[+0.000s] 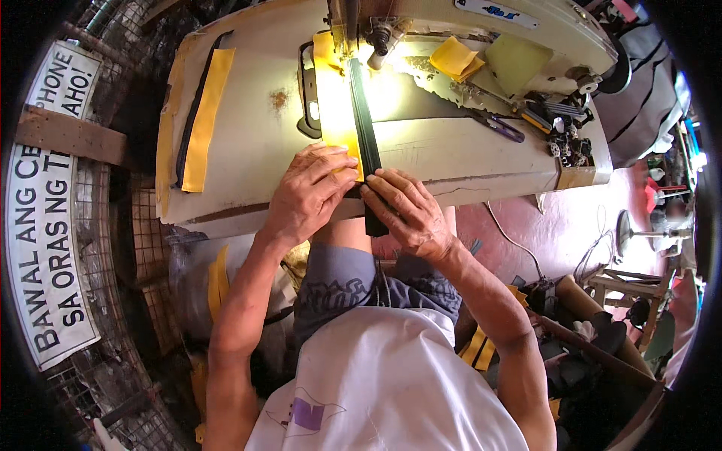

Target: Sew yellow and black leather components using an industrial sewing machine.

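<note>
Under the needle area of a sewing machine (511, 26) lies a yellow fabric strip (335, 113), brightly lit by the lamp. A long black strip with lengthwise ridges, like zipper tape (363, 120), runs along its right edge toward me and hangs over the table's front edge. My left hand (312, 188) pinches the near end of the yellow strip, its fingers bent together. My right hand (408, 213) is closed on the black strip, just right of the left fingertips. Parts of both strips are hidden beneath my fingers.
Another yellow strip (208, 120) beside a black one lies on the left of the table (256, 150). Yellow pieces (455, 59), scissors (500, 128) and small metal parts (569, 149) sit at the right. A wire-mesh wall (94, 180) bounds the left side; a fan (626, 234) stands far right.
</note>
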`<state>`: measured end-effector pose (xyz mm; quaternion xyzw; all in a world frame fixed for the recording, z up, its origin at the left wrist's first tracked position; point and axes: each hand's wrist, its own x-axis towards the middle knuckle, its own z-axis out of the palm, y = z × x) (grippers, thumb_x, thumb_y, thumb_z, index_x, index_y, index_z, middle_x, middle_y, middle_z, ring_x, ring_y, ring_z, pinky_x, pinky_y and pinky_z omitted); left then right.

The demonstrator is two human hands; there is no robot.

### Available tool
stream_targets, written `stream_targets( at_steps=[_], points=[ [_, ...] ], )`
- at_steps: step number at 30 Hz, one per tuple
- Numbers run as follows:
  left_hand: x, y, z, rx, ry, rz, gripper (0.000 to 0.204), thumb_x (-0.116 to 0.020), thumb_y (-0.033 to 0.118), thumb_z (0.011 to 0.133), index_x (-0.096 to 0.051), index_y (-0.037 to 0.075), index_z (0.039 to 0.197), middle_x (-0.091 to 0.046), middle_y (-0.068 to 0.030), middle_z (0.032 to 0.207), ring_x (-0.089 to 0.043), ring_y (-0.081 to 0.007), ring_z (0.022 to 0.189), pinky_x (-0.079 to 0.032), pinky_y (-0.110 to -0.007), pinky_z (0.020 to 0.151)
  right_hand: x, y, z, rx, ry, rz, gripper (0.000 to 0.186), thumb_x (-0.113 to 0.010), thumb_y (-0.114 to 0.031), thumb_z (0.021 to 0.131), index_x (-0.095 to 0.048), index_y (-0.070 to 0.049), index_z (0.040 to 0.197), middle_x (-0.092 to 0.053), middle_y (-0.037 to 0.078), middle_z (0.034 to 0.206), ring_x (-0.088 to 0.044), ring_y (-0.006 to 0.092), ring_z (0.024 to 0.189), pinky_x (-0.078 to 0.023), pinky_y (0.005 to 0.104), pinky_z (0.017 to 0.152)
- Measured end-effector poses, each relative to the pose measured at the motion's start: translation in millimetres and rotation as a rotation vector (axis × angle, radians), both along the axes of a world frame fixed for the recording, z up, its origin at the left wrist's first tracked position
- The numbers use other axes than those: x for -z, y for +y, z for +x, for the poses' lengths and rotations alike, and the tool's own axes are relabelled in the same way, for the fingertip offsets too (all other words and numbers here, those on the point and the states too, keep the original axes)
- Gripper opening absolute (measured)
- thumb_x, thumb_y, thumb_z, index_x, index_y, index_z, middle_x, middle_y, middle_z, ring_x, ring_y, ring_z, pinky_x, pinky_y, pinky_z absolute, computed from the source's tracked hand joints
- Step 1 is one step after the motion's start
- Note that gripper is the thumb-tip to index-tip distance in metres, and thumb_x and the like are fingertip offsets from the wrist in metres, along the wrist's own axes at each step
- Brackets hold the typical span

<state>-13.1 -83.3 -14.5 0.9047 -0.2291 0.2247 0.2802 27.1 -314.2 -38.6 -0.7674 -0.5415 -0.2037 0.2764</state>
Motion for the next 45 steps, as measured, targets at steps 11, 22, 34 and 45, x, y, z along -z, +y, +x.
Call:
stream_targets(
  at_steps=[11, 22, 34, 45],
  points=[
    [3.6, -2.3, -2.0, -0.019, -0.038, 0.127, 0.027, -0.075, 0.002, 0.08, -0.073, 0.007, 0.106, -0.067, -0.0051, 0.119, -0.063, -0.026, 0.121, -0.047, -0.045, 0.111, 5.7, 1.8, 1.7, -0.031, 0.021, 0.071, 0.051, -0.065, -0.015, 0.074, -0.068, 0.002, 0.122, -0.064, 0.017, 0.127, -0.063, 0.0358, 0.121, -0.05, 0.0507, 0.108],
    [-9.5, 1.6, 0.6, 0.032, 0.018, 0.17, 0.025, -0.073, 0.005, 0.083, -0.072, 0.006, 0.109, -0.067, -0.0066, 0.122, -0.06, -0.0275, 0.123, -0.045, -0.047, 0.11, -13.9, -4.9, 4.0, -0.061, 0.016, -0.072, 0.053, -0.065, -0.014, 0.076, -0.065, 0.004, 0.125, -0.061, 0.021, 0.131, -0.06, 0.0363, 0.126, -0.049, 0.0489, 0.11],
    [-17.7, 29.9, 59.7, -0.01, 0.067, 0.351, 0.057, -0.068, 0.047, 0.092, -0.065, 0.001, 0.125, -0.064, -0.0181, 0.12, -0.057, -0.0366, 0.116, -0.04, -0.049, 0.108, -33.2, -7.4, 5.6, -0.111, -0.039, -0.229, 0.05, -0.063, -0.015, 0.08, -0.065, 0.005, 0.125, -0.062, 0.02, 0.132, -0.059, 0.0355, 0.128, -0.048, 0.0462, 0.112],
    [-21.6, 26.4, 64.0, -0.023, 0.047, 0.362, 0.055, -0.067, 0.045, 0.094, -0.066, 0.001, 0.126, -0.065, -0.0189, 0.122, -0.058, -0.039, 0.117, -0.041, -0.05, 0.11, -45.3, -2.2, 30.2, -0.172, 0.016, -0.269, 0.051, -0.064, -0.017, 0.078, -0.066, 0.008, 0.122, -0.063, 0.02, 0.13, -0.061, 0.0347, 0.126, -0.049, 0.0466, 0.112]
  ],
)
